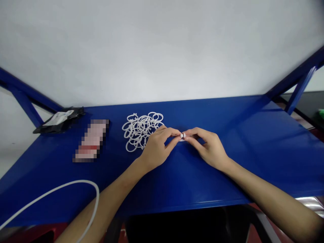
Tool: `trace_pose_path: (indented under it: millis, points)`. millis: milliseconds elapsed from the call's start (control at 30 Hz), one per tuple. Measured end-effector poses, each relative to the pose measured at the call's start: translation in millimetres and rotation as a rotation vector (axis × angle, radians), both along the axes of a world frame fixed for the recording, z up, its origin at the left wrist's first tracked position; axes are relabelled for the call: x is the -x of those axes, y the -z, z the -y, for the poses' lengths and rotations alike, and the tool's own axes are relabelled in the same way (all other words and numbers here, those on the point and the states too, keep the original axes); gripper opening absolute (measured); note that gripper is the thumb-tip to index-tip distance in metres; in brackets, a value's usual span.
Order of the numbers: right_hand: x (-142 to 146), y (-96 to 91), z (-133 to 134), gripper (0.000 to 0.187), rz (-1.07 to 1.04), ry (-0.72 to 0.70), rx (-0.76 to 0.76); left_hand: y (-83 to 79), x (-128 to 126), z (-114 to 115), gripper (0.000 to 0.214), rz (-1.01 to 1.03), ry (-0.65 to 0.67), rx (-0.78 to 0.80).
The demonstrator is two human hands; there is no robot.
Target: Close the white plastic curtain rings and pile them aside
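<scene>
Fingers (172, 131) of the left hand (156, 150): thumb and forefinger pinched on one end of a small white ring (183, 135). Right hand (211, 148): matching pinch, thumb below, forefinger above, on the other end. Ring sits just right of the pile (139, 130), low over the desk (235, 125). Two pale ends face each other with a dark gap between; most of the loop hidden, only a thin white curve showing beneath. Tip-to-tip grip probably because the ends are tiny and need lining up; both wrists kept low, likely for steadiness.

Pile: white rings, loosely tangled, partly masked by the left hand; cannot tell whether the two touch. Close by, presumably for short reaches.

Left of the pile, a pixelated item (93, 135), contents unreadable. Farther left, a black packet (59, 121) with a pale label, seemingly parked out of the way. Nearer the wearer than the pile, and to its left, a white cable (76, 181) loops across the left forearm. Behind the pile, pale wall (162, 57).
</scene>
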State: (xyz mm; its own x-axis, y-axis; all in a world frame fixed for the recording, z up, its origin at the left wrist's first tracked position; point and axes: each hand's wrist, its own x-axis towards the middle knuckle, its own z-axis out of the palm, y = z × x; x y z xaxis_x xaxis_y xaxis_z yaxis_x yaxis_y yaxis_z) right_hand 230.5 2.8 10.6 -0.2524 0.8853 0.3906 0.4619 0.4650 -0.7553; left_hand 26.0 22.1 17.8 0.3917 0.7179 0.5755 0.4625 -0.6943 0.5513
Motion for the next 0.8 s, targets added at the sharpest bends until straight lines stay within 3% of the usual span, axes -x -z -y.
trace_pose_path:
  millis: [133, 367, 567, 800]
  points:
    - [0, 1.3, 0, 0.014, -0.030, -0.007, 0.058, -1.4, 0, 1, 0.005, 0.000, 0.005, 0.003]
    - [1, -0.9, 0, 0.010, 0.027, -0.065, 0.019, 6.8, -1, 1, 0.005, -0.017, 0.007, -0.015]
    - [0, 2.6, 4, 0.013, 0.120, -0.115, -0.100, 16.4, -4, 3, 0.019, -0.080, 0.023, -0.219]
    - [1, 5.1, 7, 0.020, 0.223, -0.141, -0.214, 16.8, -5, 4, 0.025, -0.170, 0.034, -0.396]
